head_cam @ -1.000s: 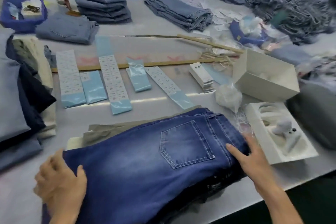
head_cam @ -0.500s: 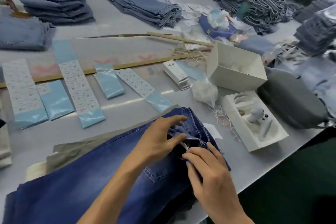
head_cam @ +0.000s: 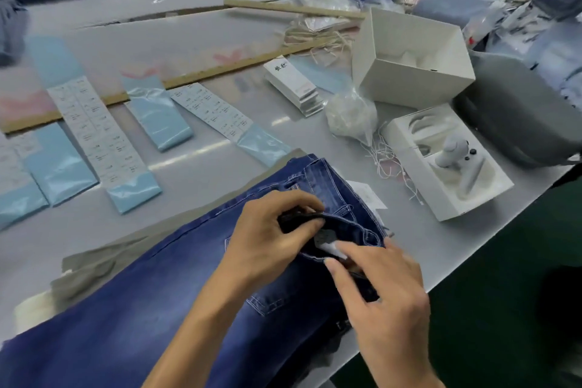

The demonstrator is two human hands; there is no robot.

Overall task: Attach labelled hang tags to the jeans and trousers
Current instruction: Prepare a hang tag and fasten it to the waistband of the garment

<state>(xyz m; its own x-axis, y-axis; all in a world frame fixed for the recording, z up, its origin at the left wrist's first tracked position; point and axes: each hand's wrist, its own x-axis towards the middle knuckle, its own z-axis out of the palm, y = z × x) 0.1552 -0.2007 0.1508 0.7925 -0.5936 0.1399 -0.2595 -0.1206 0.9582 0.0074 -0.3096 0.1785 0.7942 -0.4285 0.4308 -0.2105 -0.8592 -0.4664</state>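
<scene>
Head view, nearest first: the dark blue jeans [head_cam: 132, 318] lie on top of a small pile at the near edge of the table [head_cam: 409, 230], their waistband toward the near right corner. The left hand [head_cam: 267, 239] pinches the waistband [head_cam: 356, 224] between thumb and curled fingers and folds it open. The right hand [head_cam: 384, 296] reaches in with fingers mostly straight, its fingertips [head_cam: 338, 247] touching a small white label [head_cam: 327, 244] inside the waist; whether it actually pinches the label I cannot tell.

Risks, as I judge them: the left pinch is shallow, so the denim could slip and fold shut over the label before it is read. The pile sits close to the table edge, and a tug toward the person could drag the jeans off it.

Farther in, loose white strings [head_cam: 390, 164] lie tangled by the open white box [head_cam: 447, 164] at the right edge; pulling one could drag out several. The stack of hang tags [head_cam: 293, 85] and the printed sticker strips [head_cam: 94, 132] sit mid-table, well apart from the jeans. With several strips lying side by side, a misread size could put the wrong sticker on the tag.
</scene>
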